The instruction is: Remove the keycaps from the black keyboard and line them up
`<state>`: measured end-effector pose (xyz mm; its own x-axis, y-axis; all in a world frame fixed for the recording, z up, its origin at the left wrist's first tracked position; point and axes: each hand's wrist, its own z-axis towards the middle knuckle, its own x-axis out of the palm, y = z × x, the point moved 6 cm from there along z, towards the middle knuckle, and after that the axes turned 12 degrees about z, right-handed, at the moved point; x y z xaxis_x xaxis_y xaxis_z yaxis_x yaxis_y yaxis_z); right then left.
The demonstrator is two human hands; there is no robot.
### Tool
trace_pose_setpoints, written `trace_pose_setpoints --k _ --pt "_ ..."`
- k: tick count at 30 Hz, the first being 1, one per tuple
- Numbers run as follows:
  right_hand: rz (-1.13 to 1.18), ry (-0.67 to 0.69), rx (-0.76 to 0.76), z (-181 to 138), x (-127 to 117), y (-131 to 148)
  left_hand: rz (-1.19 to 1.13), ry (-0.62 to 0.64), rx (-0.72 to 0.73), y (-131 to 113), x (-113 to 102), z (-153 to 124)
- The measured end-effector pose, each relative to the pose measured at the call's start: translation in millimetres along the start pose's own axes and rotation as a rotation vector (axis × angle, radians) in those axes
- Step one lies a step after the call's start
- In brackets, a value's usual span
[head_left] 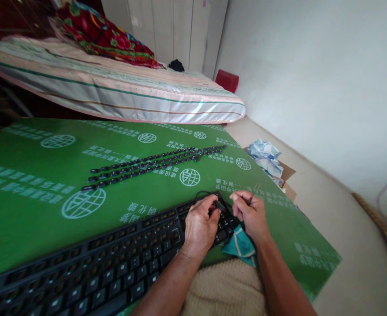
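A black keyboard [91,263] lies along the near edge of a green printed cloth [48,175]. My left hand [200,224] rests on the keyboard's right end, fingers curled and pinching a black keycap [218,205]. My right hand [251,213] hovers just right of it, closed on a thin dark tool [254,194] that points up and away. Rows of removed black keycaps [154,163] lie in lines on the cloth farther back. A teal striped cloth [241,245] sits under my right wrist.
A mattress [114,92] with a red floral blanket [104,37] lies behind the green cloth. A cardboard box with crumpled paper [267,158] stands on the floor at right. A red box [227,80] sits by the white wall. A broom [381,226] lies far right.
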<state>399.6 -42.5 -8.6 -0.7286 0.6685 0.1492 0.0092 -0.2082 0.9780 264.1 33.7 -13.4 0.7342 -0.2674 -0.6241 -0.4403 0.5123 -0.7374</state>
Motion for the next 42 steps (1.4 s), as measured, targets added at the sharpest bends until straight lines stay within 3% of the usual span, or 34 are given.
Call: trace_pose_setpoints --k 7,15,20,24,29,42 --pt "-0.251 0.236 0.063 -6.3 19.7 1.9 0.039 -0.002 0.063 -6.8 -4.6 -1.3" --pt "-0.228 0.241 0.067 -6.6 20.7 -4.7 0.039 -0.006 0.039 -6.3 -4.6 -0.8" --pt "-0.114 0.156 0.085 -5.4 18.8 -1.2 0.027 -0.001 -0.001 -3.0 -3.2 -0.1" --pt "0.145 0.084 0.188 -4.5 13.0 -9.0 -0.007 0.005 0.014 -2.3 -1.2 0.1" --pt "0.436 0.113 0.195 -3.0 11.6 -13.0 -0.003 -0.014 0.012 1.7 0.5 -0.3" --pt "0.563 0.161 0.214 -2.1 15.8 -11.0 0.057 -0.027 0.043 -0.5 -1.1 0.7"
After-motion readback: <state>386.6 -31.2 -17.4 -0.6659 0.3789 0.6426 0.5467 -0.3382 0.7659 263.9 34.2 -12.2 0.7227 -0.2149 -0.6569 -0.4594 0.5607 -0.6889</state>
